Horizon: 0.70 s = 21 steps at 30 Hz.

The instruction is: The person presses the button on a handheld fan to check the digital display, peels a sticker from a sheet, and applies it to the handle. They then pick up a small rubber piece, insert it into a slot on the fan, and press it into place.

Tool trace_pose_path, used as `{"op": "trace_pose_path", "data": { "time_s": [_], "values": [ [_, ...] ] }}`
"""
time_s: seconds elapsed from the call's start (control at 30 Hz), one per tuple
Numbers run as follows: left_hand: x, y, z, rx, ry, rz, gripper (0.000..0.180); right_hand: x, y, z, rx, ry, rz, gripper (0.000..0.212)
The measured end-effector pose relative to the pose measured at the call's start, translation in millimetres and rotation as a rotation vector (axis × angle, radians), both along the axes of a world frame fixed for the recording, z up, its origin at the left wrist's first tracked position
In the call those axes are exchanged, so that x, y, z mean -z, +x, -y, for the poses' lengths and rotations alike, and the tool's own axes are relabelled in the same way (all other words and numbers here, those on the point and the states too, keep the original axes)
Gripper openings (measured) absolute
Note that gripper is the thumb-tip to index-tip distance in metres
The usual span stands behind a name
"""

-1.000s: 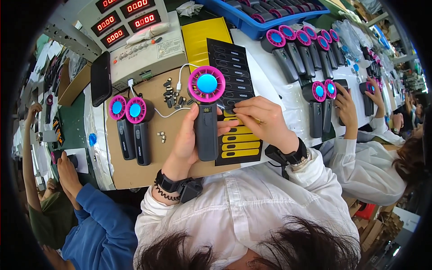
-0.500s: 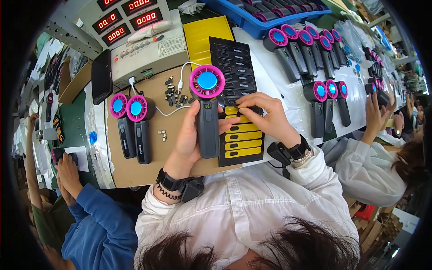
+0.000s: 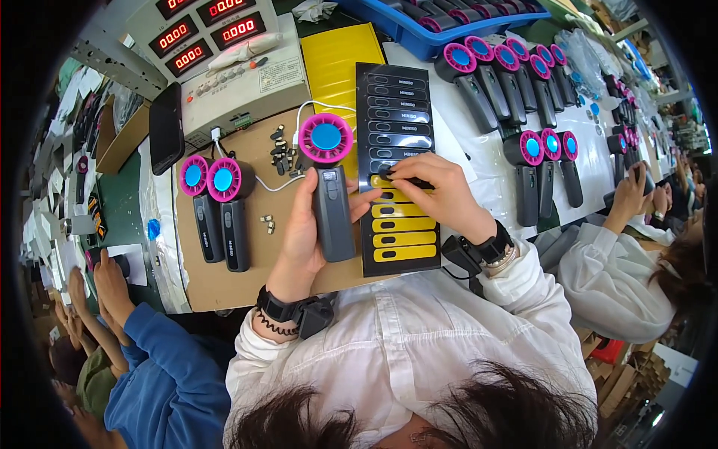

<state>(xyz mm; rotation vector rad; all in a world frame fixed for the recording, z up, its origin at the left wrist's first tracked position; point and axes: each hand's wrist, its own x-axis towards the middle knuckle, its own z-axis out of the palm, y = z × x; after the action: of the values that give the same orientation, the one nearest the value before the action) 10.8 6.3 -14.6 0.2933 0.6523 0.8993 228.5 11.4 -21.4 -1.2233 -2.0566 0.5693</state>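
My left hand (image 3: 299, 232) is wrapped round the dark grey handle of a handheld fan (image 3: 336, 224) with a pink grille and a blue disc on its head. Its fingers reach behind the handle toward a sticker sheet (image 3: 402, 268). Black labels fill the sheet's upper rows, and yellow backing shows in the lower ones. Thumb and forefinger of my right hand (image 3: 445, 191) pinch the end of a black label (image 3: 386, 170) at the border between black and yellow rows. The fingers partly hide this label, so I cannot tell how far it has lifted.
Two similar fans (image 3: 232, 217) lie left on the cardboard (image 3: 292, 280), near small loose connectors (image 3: 281, 161). Behind stand a power meter box (image 3: 262, 90) and a phone (image 3: 166, 127). More fans (image 3: 529, 176) and a blue crate (image 3: 426, 45) are to the right. Co-workers sit both sides.
The fan in my left hand has shifted slightly left and tilted. The sticker sheet sits a little farther right and straighter. My right hand keeps pinching at nearly the same spot.
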Motion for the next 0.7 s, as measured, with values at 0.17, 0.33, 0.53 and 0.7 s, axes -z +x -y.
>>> {"op": "trace_pose_path", "data": {
  "time_s": [0.17,0.33,0.53,0.7],
  "values": [
    [-3,-6,6,-0.062,0.123,-0.194,0.052,-1,-2,2,0.088,-0.172,-0.077,0.009],
    [-6,-2,6,0.017,0.151,-0.012,0.053,5,-1,1,0.152,-0.420,-0.350,0.009],
    [-5,14,10,0.092,0.033,0.005,0.055,4,-4,6,0.143,-0.358,-0.293,0.008],
    [4,12,10,0.075,0.003,-0.008,0.054,1,-7,7,0.095,-0.076,-0.018,0.008]
  ]
}}
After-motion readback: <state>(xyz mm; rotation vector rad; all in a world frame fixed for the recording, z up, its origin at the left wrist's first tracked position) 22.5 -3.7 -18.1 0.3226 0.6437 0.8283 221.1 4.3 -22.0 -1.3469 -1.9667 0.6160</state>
